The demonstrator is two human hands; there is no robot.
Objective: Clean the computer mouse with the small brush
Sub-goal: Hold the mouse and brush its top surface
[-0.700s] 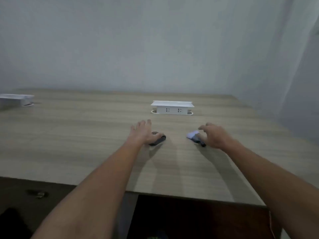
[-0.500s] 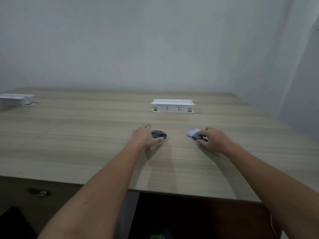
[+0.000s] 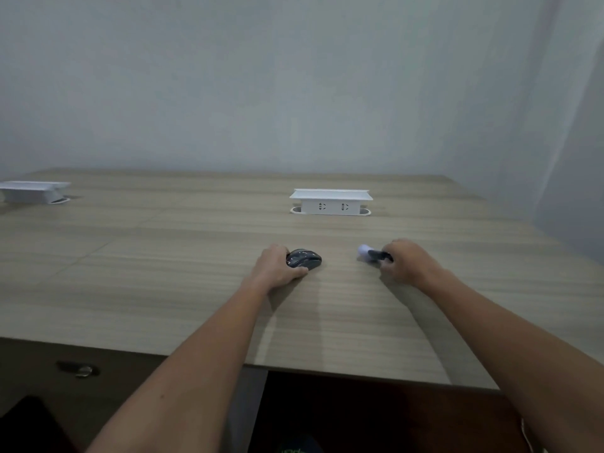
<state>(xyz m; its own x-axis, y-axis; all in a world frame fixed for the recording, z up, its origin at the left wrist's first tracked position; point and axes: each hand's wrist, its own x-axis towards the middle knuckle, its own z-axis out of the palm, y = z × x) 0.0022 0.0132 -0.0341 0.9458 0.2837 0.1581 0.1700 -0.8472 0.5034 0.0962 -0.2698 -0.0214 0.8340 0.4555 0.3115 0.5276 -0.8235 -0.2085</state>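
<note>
Both forearms are reaching out over a wood-grain table [image 3: 163,273], hands well apart. Left hand [image 3: 277,268] is curling round the left side of the dark computer mouse [image 3: 304,258], thumb lying along its near edge, fingers closed against it; the mouse is sitting flat on the table, roughly mid-scene. Right hand [image 3: 407,261] is lying to the right of the mouse, clenched round the dark handle of the small brush [image 3: 372,255]; the brush's pale head is poking out leftward, toward the mouse but clear of it, low over the tabletop. Whether the head is touching the table is not readable.

Far of the hands, a white socket block [image 3: 330,201] is standing on the table, two outlets facing near. A second white block [image 3: 32,191] is sitting at the far left edge. Plain pale wall [image 3: 294,93] is rising behind. Below the near table edge, dark floor, with a small dark object [image 3: 78,369] lying at near left, too blurred to identify
</note>
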